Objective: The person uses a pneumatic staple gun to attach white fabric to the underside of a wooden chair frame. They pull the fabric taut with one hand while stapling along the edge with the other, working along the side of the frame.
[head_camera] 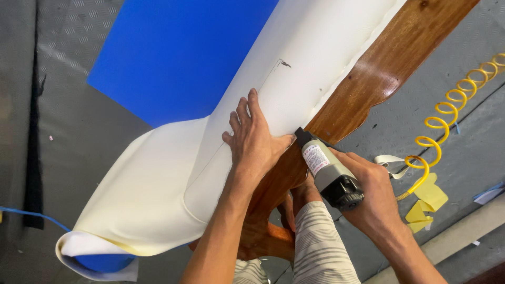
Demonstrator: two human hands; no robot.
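Head camera — looking down, close in.

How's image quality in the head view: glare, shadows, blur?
Head view: even, soft light; faint sheen on the varnished wood frame, no harsh glare; soft shadow under the left hand on the cream sheet; right hand and pneumatic stapler sharp; corners look slightly stretched.

The cream cover sheet [158, 184] and the blue sheet [173, 52] fill the middle and top, so there is no way through there. The wooden frame [379, 68] blocks the path along its right edge. The yellow coiled hose [447, 110] and yellow scraps [428, 202] lie on the grey floor [73, 147] at the right. The floor at the left is open room, past a blue cord [31, 214].
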